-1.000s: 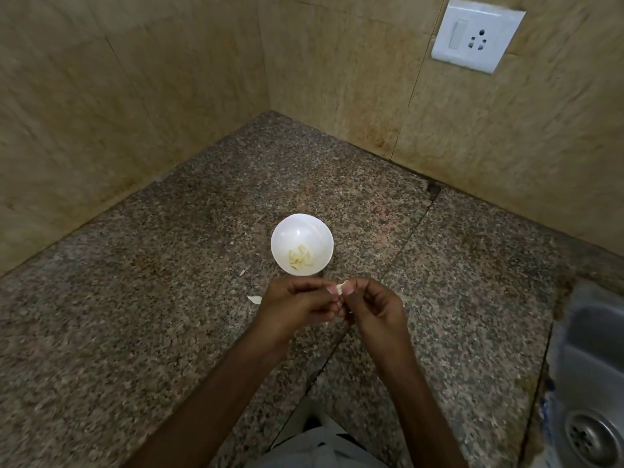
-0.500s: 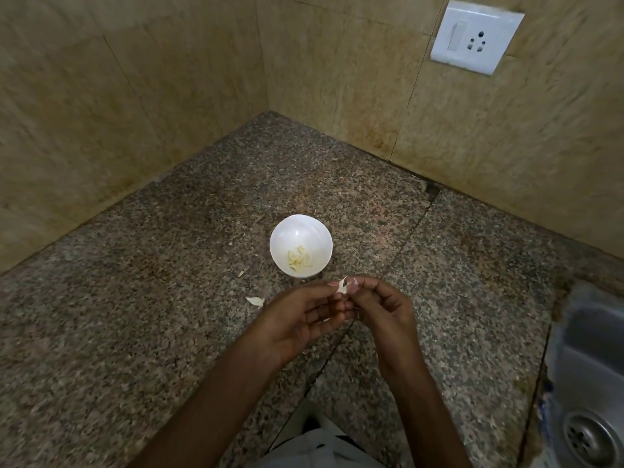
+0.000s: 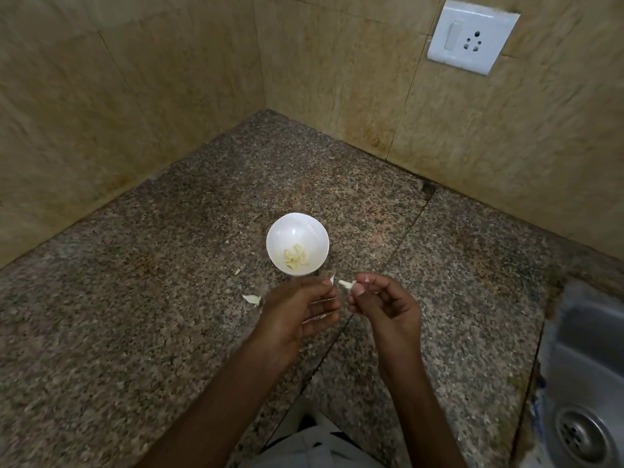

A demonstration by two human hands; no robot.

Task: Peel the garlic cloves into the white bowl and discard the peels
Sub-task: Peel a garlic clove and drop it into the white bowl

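The garlic clove (image 3: 347,283) is a small pale piece held in the air just in front of the white bowl (image 3: 271,231), close to its near rim and above the counter. The right hand (image 3: 385,307) pinches it between thumb and forefinger, with the other fingers curled in toward the palm. Just beside it, not touching, a thin sliver of peel (image 3: 332,279) stands up at the thumb tip of the left hand (image 3: 297,310). That hand's fingers lie loosely stretched toward the right hand. I cannot tell whether its thumb and forefinger truly pinch the sliver or it only clings there.

The bowl stands upright on the granite counter (image 3: 135,332), and a small heap of peeled cloves (image 3: 297,259) lies in its bottom. 2 peel scraps rest on the counter left of the bowl: a larger scrap (image 3: 251,299) near the left hand and a tiny scrap (image 3: 237,271) beyond it.

Tan tiled walls (image 3: 101,113) meet in a corner behind. A white switch-and-socket plate (image 3: 472,37) sits on the right wall. A steel sink (image 3: 594,366) with its drain (image 3: 581,434) lies at the far right.
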